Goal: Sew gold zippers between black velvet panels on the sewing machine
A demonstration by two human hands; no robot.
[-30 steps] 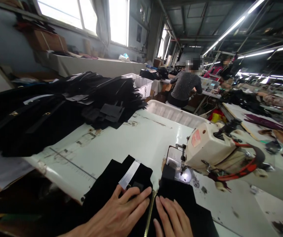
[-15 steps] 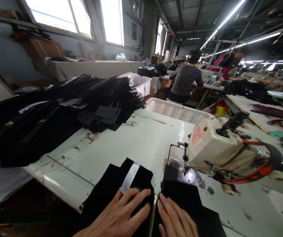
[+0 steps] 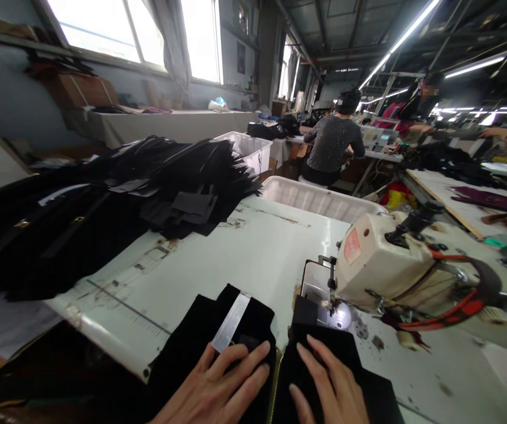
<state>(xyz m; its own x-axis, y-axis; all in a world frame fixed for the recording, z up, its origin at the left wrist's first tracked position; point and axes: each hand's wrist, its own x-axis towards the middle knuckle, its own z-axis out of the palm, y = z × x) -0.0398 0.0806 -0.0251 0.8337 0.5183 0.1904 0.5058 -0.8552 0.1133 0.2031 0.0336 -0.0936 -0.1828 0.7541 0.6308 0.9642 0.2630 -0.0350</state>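
A black garment piece [image 3: 200,330] lies on the near edge of the white sewing table [image 3: 253,247], with a gold-toothed zipper [image 3: 276,377] running down its middle. My left hand [image 3: 231,377] rests on the cloth left of the zipper, fingers stretched out, close to a pale strip [image 3: 232,321] on the fabric. On the other side, my right hand [image 3: 330,383] lies on the black cloth with its fingers spread. Beyond the right hand stands the sewing machine [image 3: 381,259], its lit needle area [image 3: 338,312] beside the cloth's top edge.
A large heap of black cut pieces [image 3: 178,182] covers the table's left side. Behind the table stands a white plastic bin [image 3: 324,197], with another white crate [image 3: 253,150] farther back. A person [image 3: 335,141] sits facing away at another workstation.
My right hand has shifted right, off the zipper's edge, and its fingers have spread. My left hand has moved very slightly; the garment stays nearly in place.
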